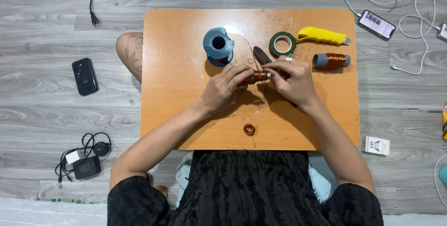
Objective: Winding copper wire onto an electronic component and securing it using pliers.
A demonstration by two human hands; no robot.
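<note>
We see both forearms reaching in from the near edge over the small orange wooden table (177, 114), wrists bent so that the hands meet near its middle. Our left hand (226, 88) is curled, fingers wrapped and pinched around one end of a short cylinder wound with copper-coloured wire (259, 76). Our right hand (294, 80) closes on the other end, its fingertips pinching at the pale tip of the cylinder; a ring shows on one finger.

The cylinder lies level, pointing left to right, its shiny copper winding visible only in the gap between the two hands, just above the tabletop.

Just beyond the hands, on the far side, stand a blue-grey plastic spool (218, 45), a pair of dark pliers (261, 56) and a dark green roll of tape (282, 44). Further right lie a yellow utility knife (322, 35) and a second copper-wound coil with blue-grey ends (331, 61). Near us, apart from the hands, a small loose ring of copper wire (249, 129) rests on the table.
</note>
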